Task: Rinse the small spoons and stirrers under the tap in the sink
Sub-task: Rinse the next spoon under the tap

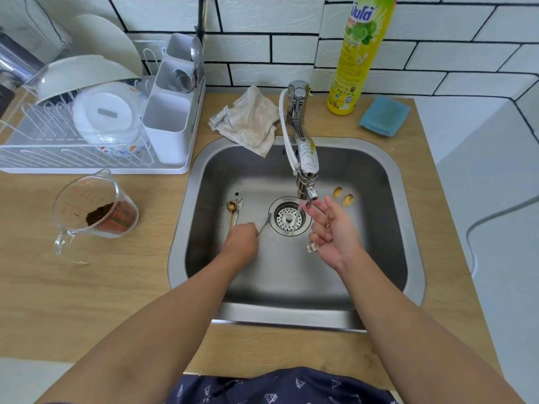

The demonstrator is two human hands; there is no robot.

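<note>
My left hand (240,239) grips a silver stirrer (264,225) beside the drain, my right hand (332,228) pinches gold spoons (326,223) under the tap (304,170), with two more spoons (343,196) just beyond it.

Home kitchen: steel sink (390,182), tap (303,153), dish rack (87,158), dish soap bottle (355,53), tiled wall (262,21).

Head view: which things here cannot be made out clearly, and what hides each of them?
- Thin grey utensil: handle hidden inside the left hand; spoon or stirrer, unclear.
- Gold stirrer with white flower end: shaft mostly covered by the right hand.
- Gold and silver spoons lying together: lower handles pass behind the left hand.
- Yellow dish-soap bottle: top cut by the frame edge.
</note>
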